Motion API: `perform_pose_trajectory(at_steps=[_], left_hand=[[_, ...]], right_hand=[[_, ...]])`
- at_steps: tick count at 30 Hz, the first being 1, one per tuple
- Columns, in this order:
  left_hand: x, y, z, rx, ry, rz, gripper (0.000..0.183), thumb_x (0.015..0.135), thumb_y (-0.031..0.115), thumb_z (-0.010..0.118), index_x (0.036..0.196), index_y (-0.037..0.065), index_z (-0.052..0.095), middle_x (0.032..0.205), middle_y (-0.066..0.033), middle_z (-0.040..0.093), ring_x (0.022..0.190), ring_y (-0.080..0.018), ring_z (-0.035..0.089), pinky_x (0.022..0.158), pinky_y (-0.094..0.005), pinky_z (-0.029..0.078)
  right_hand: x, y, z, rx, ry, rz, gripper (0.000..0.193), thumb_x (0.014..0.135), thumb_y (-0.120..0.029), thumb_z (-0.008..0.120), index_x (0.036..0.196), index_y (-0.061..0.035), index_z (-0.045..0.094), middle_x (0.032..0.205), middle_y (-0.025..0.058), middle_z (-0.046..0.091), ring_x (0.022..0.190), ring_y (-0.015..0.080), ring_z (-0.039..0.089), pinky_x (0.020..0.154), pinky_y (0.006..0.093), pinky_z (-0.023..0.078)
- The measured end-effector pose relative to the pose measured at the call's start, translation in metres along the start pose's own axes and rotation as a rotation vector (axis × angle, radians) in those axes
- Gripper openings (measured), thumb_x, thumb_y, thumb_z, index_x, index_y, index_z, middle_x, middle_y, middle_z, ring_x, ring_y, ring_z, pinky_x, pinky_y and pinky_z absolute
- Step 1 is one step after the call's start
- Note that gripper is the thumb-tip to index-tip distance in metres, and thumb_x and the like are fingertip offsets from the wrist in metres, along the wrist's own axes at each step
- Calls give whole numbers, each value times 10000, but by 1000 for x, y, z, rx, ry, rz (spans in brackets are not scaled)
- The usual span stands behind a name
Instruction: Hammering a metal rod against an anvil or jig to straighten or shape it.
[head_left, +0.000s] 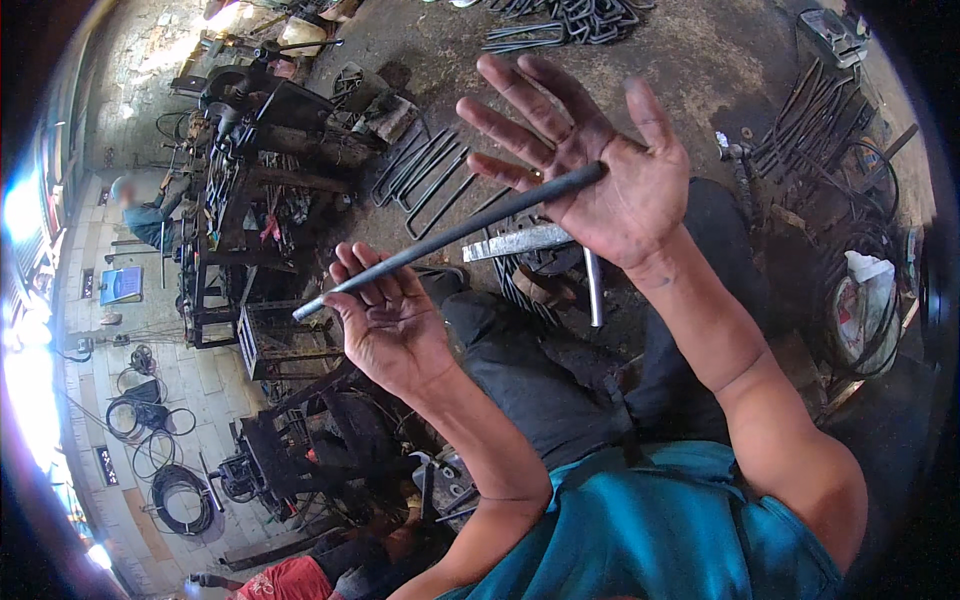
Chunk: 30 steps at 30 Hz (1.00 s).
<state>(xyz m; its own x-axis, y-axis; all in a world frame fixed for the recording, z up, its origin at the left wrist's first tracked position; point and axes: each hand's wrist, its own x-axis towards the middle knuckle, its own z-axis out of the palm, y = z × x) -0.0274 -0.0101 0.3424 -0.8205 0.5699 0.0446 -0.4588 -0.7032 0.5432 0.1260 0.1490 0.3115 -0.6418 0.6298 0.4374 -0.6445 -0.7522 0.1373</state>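
Observation:
A dark straight metal rod [460,233] slants across the view, its brighter end low on the left. My left hand [390,325] is palm up with the rod across its half-curled fingers and the thumb against it near that end. At the rod's other end, my right hand [615,175] is spread flat with the palm showing; the rod's tip lies against the palm and no finger wraps round it. Below the rod, between my legs, are a pale metal bar [515,243] and a shiny upright metal bar [594,290].
Bent rods [425,180] lie on the floor ahead, with a pile of bent pieces [580,25] farther off. More rods [800,130] lie at the right. Dark machinery [270,130] stands left. A person [148,212] is at the far left, and someone in red [290,580] lower left.

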Motion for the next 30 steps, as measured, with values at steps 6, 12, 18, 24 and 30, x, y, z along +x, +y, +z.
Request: perform_pose_trajectory(at_steps=[6, 12, 18, 24, 30], left_hand=[[4, -3, -9, 26, -5, -30, 340, 861, 222, 684, 1101, -6, 601, 1082, -108, 675, 1034, -235, 642, 897, -402, 530], [5, -14, -7, 87, -108, 28, 410, 911, 337, 610, 1141, 1, 563, 1119, -111, 650, 1026, -218, 638, 866, -411, 544], [-12, -28, 18, 454, -146, 173, 430, 1003, 200, 428, 1355, -27, 333, 1377, -199, 453, 1160, -333, 559, 945, -466, 507], [-39, -55, 26, 493, -233, -69, 463, 974, 86, 447, 1409, 85, 287, 1330, -196, 481, 1211, -384, 513, 1011, -481, 436], [-19, -25, 13, 447, -96, -124, 185, 924, 143, 508, 1083, 48, 519, 805, -44, 511, 777, -222, 521, 751, -432, 474]], right_hand=[[0, -5, 0, -11, 1, -17, 683, 960, -544, 328, 1444, -63, 338, 1546, 132, 238, 1435, 363, 164, 1141, 539, 237], [-4, 1, -11, -92, 28, 1, 658, 960, -531, 334, 1402, -49, 404, 1502, 166, 316, 1390, 373, 278, 1109, 521, 302], [-1, -1, -27, -505, 207, 78, 574, 971, -472, 349, 1222, 5, 544, 1259, 206, 571, 1153, 326, 561, 958, 439, 455], [-9, 16, -61, -816, 323, 171, 338, 979, -240, 413, 1021, 30, 613, 1060, 173, 659, 936, 243, 653, 850, 327, 502], [-22, 35, -93, -1641, 176, 462, 263, 918, -220, 542, 993, 18, 626, 950, 159, 674, 835, 231, 640, 773, 349, 483]])
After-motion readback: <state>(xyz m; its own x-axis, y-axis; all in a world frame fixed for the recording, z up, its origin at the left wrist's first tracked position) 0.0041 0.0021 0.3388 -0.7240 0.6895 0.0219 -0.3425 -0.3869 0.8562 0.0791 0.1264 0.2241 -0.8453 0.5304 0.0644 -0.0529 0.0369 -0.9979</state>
